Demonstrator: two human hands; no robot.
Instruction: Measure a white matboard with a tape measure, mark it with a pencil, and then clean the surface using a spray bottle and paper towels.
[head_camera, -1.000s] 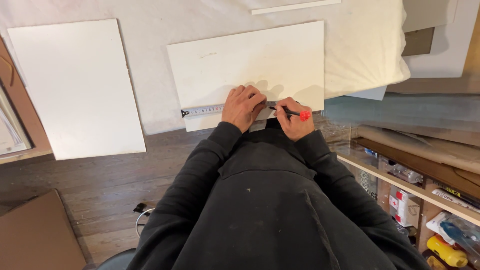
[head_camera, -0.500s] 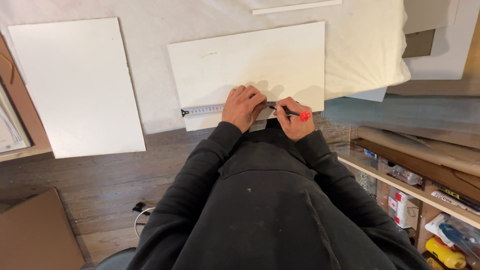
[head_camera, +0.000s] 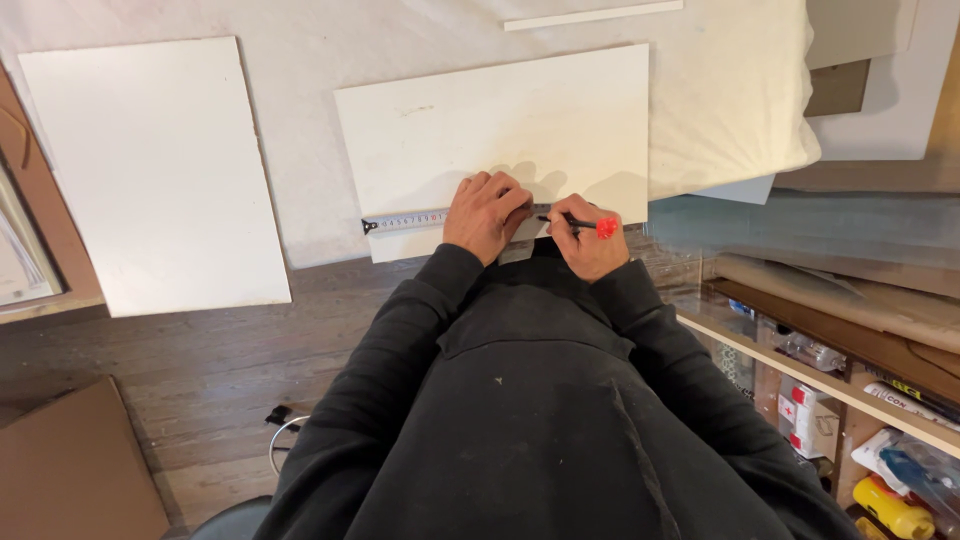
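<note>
A white rectangular board (head_camera: 500, 130) lies flat on a pale sheet in front of me. Along its near edge runs a measuring tape (head_camera: 405, 221), its hooked end sticking out to the left. My left hand (head_camera: 485, 215) presses down on the tape and the board. My right hand (head_camera: 590, 240) grips a black pen with a red cap (head_camera: 590, 226), its tip pointing left toward my left hand at the tape. Both of my sleeves are black.
A second white board (head_camera: 150, 170) lies to the left on the sheet. A thin white strip (head_camera: 590, 14) sits at the far edge. Shelves (head_camera: 850, 390) at the right hold bottles and boxes. A cardboard piece (head_camera: 70, 470) rests on the wooden floor (head_camera: 180, 370) at lower left.
</note>
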